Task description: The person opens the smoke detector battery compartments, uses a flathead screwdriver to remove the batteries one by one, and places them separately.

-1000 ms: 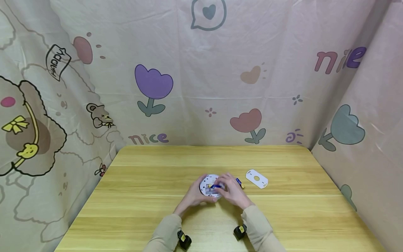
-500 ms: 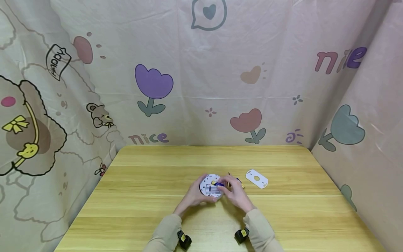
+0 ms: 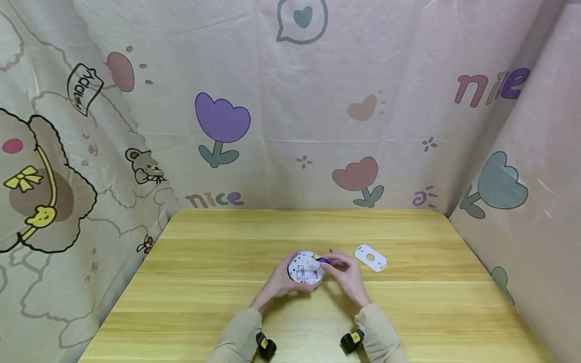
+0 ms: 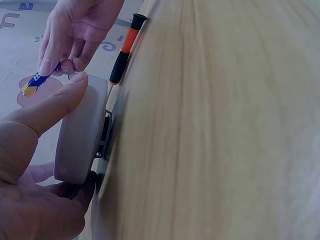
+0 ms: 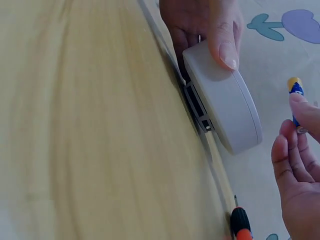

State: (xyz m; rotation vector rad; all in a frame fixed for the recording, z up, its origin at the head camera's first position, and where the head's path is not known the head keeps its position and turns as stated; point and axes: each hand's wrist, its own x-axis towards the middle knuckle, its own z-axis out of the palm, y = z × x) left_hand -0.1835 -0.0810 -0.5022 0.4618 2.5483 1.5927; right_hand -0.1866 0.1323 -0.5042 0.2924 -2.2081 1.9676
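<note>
My left hand (image 3: pixel 282 281) grips the rim of a round white device, like a smoke detector (image 3: pixel 303 262), whose face with a battery compartment is turned up in the head view. Its thumb lies over the device's side (image 4: pixel 82 130) in the left wrist view, and a dark bracket-like part sticks out below. Just right of the device, my right hand (image 3: pixel 348 275) pinches a blue and yellow battery (image 5: pixel 296 88) between thumb and fingers. The battery is above the device's right edge, apart from the compartment. No battery shows in the visible part of the compartment.
A screwdriver (image 4: pixel 127 47) with an orange and black handle lies on the wooden table (image 3: pixel 218 262) beyond the device. A white oblong plate (image 3: pixel 379 262) with a round hole lies right of my right hand. A printed cloth (image 3: pixel 281 101) hangs behind the table.
My right hand has drawn the battery from over the compartment rightward and up to the device's edge, uncovering the compartment. A second battery on the table is now hidden by that hand. The left hand stays put.
</note>
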